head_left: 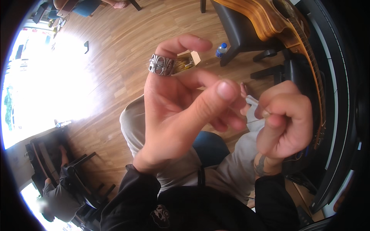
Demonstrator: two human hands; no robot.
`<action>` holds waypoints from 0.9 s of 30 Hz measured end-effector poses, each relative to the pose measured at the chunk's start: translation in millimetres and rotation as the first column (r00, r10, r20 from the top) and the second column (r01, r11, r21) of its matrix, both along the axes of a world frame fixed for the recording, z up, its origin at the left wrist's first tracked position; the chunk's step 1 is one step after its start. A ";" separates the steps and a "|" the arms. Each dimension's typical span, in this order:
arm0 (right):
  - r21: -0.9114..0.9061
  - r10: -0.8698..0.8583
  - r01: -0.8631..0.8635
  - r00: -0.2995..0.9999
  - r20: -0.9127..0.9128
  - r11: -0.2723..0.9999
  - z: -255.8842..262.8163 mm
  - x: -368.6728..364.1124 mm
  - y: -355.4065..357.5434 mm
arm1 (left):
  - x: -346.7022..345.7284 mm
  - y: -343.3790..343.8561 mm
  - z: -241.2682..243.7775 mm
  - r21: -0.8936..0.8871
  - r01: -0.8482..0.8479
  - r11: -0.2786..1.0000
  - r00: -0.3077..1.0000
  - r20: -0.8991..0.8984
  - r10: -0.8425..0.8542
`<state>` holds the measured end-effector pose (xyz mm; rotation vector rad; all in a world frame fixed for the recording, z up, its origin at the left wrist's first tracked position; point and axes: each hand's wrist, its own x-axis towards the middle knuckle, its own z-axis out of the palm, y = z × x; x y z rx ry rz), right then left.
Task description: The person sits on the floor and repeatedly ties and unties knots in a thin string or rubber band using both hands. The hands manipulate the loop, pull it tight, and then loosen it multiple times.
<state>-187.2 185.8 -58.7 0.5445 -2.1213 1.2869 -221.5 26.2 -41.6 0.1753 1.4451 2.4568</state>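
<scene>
My left hand (179, 106) is raised in the middle of the view, with a wide silver ring (161, 65) on its index finger. That index finger is bent and stands apart from the others. The thumb lies across the curled middle finger, and whether anything is between them is hidden. To the right, my right hand (284, 121) is closed with thumb and index fingertip pinched together. A thin strand (252, 121), faint and hard to make out, seems to run from this pinch towards my left hand. Both hands are above my lap in grey trousers (242, 150).
An acoustic guitar (260, 17) rests on a black chair (228, 26), beside an electronic keyboard (341, 86). On the wooden floor are an open box (185, 64) of small items and a plastic water bottle (221, 50). Another person (63, 199) sits at the lower left.
</scene>
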 end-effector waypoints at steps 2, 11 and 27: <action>-0.020 -0.024 0.024 1.000 0.005 1.000 -0.9 -0.9 -2.4 | 1.5 6.7 -6.2 -0.028 -0.101 0.994 0.995 -0.024 0.101; -0.192 0.029 -0.026 1.000 0.012 0.981 -16.9 -2.5 -12.0 | -6.6 16.1 -40.5 -0.155 -0.423 0.893 0.667 -0.720 0.191; -0.117 -0.087 0.095 0.994 0.065 0.989 -7.3 -5.4 -1.3 | -10.3 3.4 -25.8 -0.417 -0.271 0.867 0.809 -0.587 -0.030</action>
